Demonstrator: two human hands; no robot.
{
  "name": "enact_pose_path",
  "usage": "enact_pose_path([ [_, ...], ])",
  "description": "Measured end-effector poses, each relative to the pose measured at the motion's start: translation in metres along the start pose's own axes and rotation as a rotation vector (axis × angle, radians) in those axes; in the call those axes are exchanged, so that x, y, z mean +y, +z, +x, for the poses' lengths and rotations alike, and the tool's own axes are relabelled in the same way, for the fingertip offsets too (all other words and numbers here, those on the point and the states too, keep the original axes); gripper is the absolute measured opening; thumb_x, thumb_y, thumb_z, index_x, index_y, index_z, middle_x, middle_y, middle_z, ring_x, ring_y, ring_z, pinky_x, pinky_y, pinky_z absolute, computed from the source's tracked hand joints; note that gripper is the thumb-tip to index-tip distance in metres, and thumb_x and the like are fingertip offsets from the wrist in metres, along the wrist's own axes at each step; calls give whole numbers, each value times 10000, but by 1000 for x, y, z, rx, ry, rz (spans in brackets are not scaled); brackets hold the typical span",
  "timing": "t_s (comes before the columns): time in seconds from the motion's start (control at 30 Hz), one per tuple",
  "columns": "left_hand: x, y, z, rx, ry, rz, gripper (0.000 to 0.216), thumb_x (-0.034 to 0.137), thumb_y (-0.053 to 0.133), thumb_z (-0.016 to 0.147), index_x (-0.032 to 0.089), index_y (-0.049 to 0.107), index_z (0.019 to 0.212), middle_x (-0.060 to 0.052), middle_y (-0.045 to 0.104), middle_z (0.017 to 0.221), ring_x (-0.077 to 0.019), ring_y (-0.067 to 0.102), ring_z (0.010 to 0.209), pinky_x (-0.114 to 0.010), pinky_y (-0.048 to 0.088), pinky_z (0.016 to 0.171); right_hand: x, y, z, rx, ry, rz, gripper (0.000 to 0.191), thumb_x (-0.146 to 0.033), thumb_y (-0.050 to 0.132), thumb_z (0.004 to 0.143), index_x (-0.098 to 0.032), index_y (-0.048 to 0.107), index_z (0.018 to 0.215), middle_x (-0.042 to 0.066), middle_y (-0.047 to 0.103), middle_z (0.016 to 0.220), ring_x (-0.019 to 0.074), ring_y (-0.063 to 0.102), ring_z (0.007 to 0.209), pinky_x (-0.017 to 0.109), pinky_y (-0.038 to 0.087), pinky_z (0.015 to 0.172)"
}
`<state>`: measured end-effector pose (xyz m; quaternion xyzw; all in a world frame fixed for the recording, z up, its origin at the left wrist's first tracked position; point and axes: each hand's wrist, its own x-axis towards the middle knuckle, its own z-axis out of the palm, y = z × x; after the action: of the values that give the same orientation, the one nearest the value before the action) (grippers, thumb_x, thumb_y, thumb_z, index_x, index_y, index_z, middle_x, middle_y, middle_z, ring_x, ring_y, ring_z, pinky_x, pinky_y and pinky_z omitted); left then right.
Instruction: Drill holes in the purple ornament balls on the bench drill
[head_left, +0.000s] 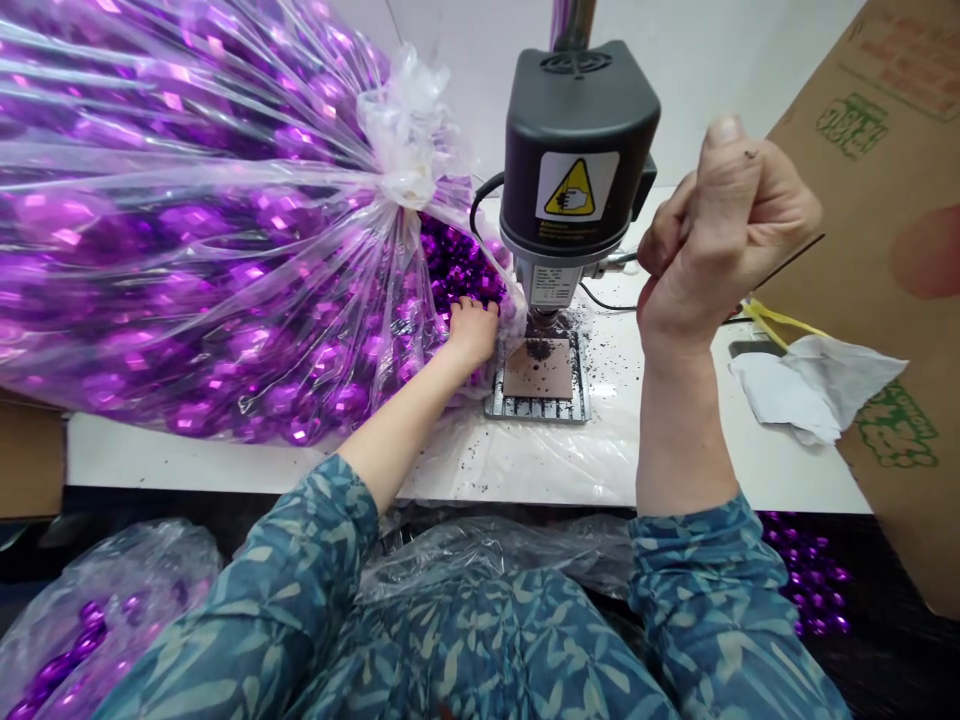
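Note:
My left hand [474, 332] reaches into the opening of a large clear plastic bag [409, 180] on the left. Its fingers are apart and rest on small, shiny purple faceted balls [461, 265] inside. My right hand [724, 225] is a raised fist to the right of a bench drill press [577, 150]; what it holds, if anything, is hidden. Under the drill's dark head, a brown square board [536, 370] with a small hole lies on the slotted metal base [544, 412]. Dark shavings cover part of the board.
Shavings are scattered over the white table [600, 460]. A cardboard box [862, 190] leans at the right, near crumpled white paper [795, 395]. More purple balls [817, 575] show below the table's edge. Another plastic bag [142, 580] with purple balls is at lower left.

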<state>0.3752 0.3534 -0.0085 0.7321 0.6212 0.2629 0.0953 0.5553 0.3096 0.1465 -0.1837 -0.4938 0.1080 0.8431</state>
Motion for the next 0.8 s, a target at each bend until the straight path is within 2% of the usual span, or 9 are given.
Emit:
enact_pose_path([
  [0.23, 15, -51, -34, 205, 13, -368, 372, 197, 731, 792, 235, 699, 1161, -98, 564, 1251, -258, 678, 989, -436, 563, 922, -7, -2, -3, -20, 30, 46, 536, -503, 692, 837, -226, 357, 525, -92, 363, 388, 37, 257, 332, 264, 195, 420],
  [0.33, 36, -67, -67, 84, -61, -823, 319, 331, 713, 882, 247, 675, 1186, -68, 653, 1127, -177, 684, 904, -345, 604, 821, -8, -2, -4, -23, 51, 69, 525, -436, 726, 829, -224, 348, 535, -98, 357, 389, 37, 246, 326, 259, 167, 408],
  [0.43, 50, -54, -100, -150, -206, -1152, 324, 481, 648, 936, 221, 679, 1126, -88, 716, 1037, -170, 705, 840, -330, 620, 743, -8, -2, -4, -26, 40, 68, 547, -508, 728, 788, -226, 333, 536, -100, 343, 390, 35, 245, 323, 263, 155, 404],
  [0.47, 52, -44, -112, -166, -237, -1161, 329, 489, 664, 923, 210, 680, 1097, -91, 726, 1015, -171, 707, 809, -329, 620, 715, -7, -2, -4, -30, 33, 55, 556, -538, 722, 772, -228, 325, 536, -101, 336, 392, 35, 248, 324, 264, 161, 406],
  [0.53, 56, -22, -136, -23, -202, -1014, 272, 429, 696, 907, 202, 680, 1056, -86, 729, 998, -171, 704, 784, -319, 609, 684, -6, -1, -4, -27, 22, 6, 575, -608, 683, 760, -236, 303, 540, -103, 320, 396, 34, 247, 326, 269, 175, 404],
  [0.6, 61, 1, -164, 291, 44, -723, 162, 326, 663, 933, 219, 681, 1053, -88, 719, 1066, -183, 704, 892, -314, 599, 731, -6, 0, -5, -17, 8, -67, 594, -692, 590, 781, -250, 265, 553, -106, 291, 396, 30, 228, 326, 276, 186, 400],
  [0.67, 69, 20, -192, 488, 531, -477, 213, 297, 662, 925, 256, 667, 1134, -100, 696, 1213, -228, 668, 1109, -361, 589, 871, -6, 2, -7, -5, -26, -121, 597, -761, 454, 810, -258, 238, 570, -105, 266, 399, 26, 205, 331, 284, 206, 414],
  [0.73, 78, 36, -213, 452, 911, -284, 337, 362, 695, 896, 259, 642, 1213, -127, 646, 1351, -301, 570, 1312, -447, 540, 1019, -7, 4, -10, 4, -64, -133, 592, -784, 377, 813, -258, 228, 586, -99, 261, 415, 24, 185, 349, 293, 239, 450],
  [0.8, 84, 50, -224, 349, 985, -158, 410, 346, 730, 869, 255, 609, 1250, -152, 573, 1459, -347, 479, 1425, -504, 493, 1086, -8, 5, -13, 10, -66, -144, 599, -798, 349, 810, -252, 217, 604, -92, 243, 445, 29, 148, 383, 293, 264, 475],
])
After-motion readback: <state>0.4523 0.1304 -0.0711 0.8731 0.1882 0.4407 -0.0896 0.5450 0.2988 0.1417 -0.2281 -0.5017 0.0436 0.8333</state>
